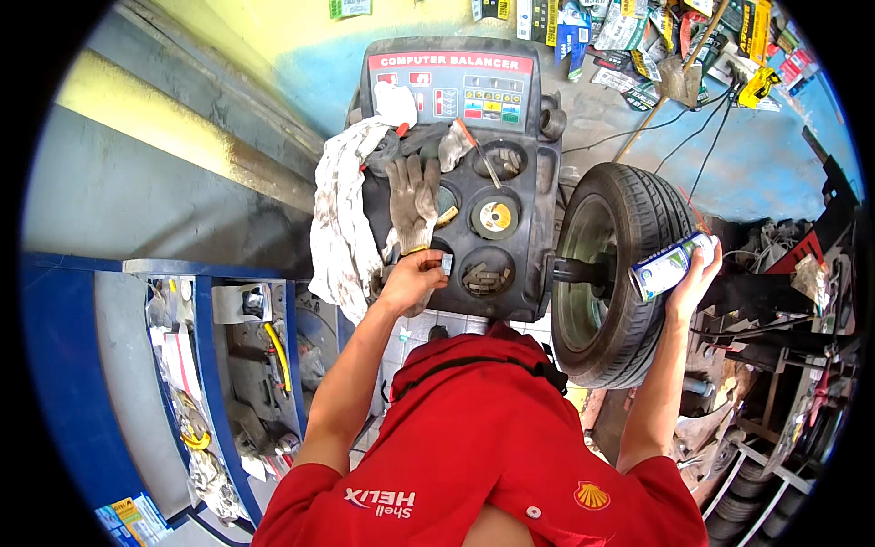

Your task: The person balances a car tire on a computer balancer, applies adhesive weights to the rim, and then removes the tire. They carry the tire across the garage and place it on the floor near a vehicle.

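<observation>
Spray can [658, 272]: smooth cylinder, white, blue and green, over the grooved rubber tire [658, 214]; long axis slanting, topped end up and right. Right hand [700, 275] wrapped round that end, arm extended. Left hand [415, 281], fingers pinching a small grey block [447, 264], above the round-welled black tray [536, 228]. Limp, coarse-knit glove [413, 201] beyond.

Looks down from head height through a wide fisheye lens.
Faces the balancing machine [540, 205] nearby, with the red shirt [474, 419] closest, below.
</observation>
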A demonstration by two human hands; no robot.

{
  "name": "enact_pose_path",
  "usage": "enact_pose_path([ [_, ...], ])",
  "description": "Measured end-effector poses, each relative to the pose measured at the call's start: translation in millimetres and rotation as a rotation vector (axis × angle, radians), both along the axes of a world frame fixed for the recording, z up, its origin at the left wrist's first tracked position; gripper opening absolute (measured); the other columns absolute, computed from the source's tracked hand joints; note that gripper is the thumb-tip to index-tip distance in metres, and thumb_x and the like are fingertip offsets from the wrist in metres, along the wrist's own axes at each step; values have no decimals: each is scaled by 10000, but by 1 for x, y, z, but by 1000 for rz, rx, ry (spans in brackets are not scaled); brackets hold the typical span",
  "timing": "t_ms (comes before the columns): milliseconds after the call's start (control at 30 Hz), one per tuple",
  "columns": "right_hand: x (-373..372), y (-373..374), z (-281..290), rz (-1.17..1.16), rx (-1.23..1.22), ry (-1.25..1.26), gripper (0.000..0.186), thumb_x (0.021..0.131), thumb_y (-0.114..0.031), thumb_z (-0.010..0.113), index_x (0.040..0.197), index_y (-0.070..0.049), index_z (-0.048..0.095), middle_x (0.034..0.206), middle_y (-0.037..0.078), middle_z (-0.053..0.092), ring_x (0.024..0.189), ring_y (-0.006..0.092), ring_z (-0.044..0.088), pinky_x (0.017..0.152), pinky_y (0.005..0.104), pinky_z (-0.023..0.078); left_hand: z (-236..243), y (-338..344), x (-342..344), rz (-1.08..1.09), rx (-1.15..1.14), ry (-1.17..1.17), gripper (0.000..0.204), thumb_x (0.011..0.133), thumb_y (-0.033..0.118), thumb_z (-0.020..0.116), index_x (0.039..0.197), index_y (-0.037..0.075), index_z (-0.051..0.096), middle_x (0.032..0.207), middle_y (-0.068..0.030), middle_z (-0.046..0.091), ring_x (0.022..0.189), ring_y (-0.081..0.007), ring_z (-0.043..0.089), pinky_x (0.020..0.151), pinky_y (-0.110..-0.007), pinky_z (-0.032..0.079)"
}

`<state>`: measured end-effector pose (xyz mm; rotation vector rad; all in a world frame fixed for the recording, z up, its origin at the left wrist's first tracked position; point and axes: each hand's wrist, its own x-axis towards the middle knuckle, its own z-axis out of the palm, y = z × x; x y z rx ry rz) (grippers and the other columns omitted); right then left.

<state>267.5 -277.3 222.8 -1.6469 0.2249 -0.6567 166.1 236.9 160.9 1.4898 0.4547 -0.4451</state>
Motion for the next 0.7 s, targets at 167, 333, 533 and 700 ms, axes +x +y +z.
enact_pose_path([
  [167,3,4,3,-9,3,18,587,1061,-241,578,1550,18,382,1475,186,502,1316,255,509,1134,374,386,-3,-3,-9,-52,439,-187,349,952,80,702,1281,-27,657,1093,-138,730,916,-227,731,845,-347,599],
  [333,2,-1,0,2,6,19,607,1063,-261,589,1554,22,373,1480,187,501,1326,260,506,1142,371,376,58,-31,-4,-256,866,-382,325,910,188,749,1201,47,716,1080,-180,739,933,-350,730,859,-424,569],
  [533,4,0,1,10,-9,31,641,1062,-288,590,1565,30,352,1511,192,475,1343,263,492,1149,374,369,46,-29,67,-265,1104,-492,188,973,124,626,1122,72,729,1134,-194,711,984,-436,693,890,-507,554],
  [700,3,-5,-2,23,-36,-2,637,1064,-285,587,1563,34,352,1524,192,467,1365,270,481,1161,375,360,42,-26,119,-558,1488,-219,428,948,176,536,1345,68,655,1385,-243,624,1280,-423,592,1115,-534,421],
])
